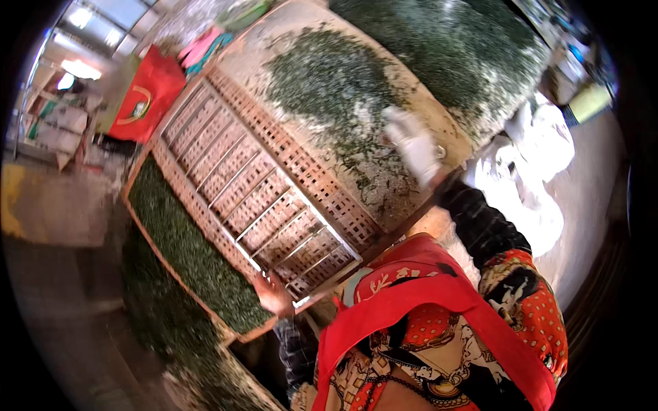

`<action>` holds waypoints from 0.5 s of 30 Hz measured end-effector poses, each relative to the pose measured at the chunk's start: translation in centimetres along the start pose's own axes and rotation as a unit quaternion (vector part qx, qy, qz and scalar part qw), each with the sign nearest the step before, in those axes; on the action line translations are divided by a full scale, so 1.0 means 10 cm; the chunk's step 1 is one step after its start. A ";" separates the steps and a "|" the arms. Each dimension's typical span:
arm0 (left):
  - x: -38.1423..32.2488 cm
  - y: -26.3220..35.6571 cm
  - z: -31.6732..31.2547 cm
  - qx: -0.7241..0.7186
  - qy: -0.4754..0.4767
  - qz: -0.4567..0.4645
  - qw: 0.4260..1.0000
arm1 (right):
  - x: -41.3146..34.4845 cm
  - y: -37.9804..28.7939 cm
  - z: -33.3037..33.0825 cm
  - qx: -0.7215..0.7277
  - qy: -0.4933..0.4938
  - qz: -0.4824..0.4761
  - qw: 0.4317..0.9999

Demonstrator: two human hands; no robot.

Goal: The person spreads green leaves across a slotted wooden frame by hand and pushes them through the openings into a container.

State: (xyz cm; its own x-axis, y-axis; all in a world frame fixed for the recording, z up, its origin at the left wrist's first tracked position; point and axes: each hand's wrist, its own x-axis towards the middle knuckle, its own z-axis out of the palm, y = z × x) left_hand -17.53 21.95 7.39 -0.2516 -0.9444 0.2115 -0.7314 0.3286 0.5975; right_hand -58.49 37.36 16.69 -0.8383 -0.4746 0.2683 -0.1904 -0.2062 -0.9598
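Observation:
My left hand (273, 294), bare, is at the near end of a metal rack with crossbars (249, 177), its fingers against the frame's corner; the grip is partly hidden. The rack lies on a perforated, pinkish-brown plastic tray (329, 198). My right hand (414, 144), in a white glove and blurred, is over the near right part of a pale board (406, 205). Dark green, leaf-like shredded material (334, 77) is heaped on that board, with loose bits near the glove. Whether the glove holds anything cannot be seen.
Left of the rack, a tray section holds more green material (190, 251). Further green piles lie at the upper right (437, 46) and lower left (169, 313). A red bag (149, 97) and pink and teal cloth-like items (203, 49) are beyond. White sacks (534, 169) stand at right.

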 end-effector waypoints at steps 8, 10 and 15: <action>-0.32 1.59 1.40 -0.249 -0.339 -0.001 0.907 | 0.99 1.11 -2.10 -0.407 -0.051 0.070 0.909; -0.45 1.69 1.61 -0.287 -0.334 -0.080 0.895 | 1.06 1.28 -2.11 -0.196 -0.078 0.216 0.953; -0.33 1.95 1.48 -0.333 -0.363 -0.226 0.840 | 1.08 0.94 -1.80 -0.021 -0.072 0.335 0.939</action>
State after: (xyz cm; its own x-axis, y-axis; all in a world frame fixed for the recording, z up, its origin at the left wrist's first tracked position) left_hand -40.34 31.35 6.87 -0.5403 -0.6477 -0.5372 -0.4009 -0.3632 0.8411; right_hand -78.48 45.72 9.10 -0.7003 -0.5965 -0.3922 0.3329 0.2132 -0.9186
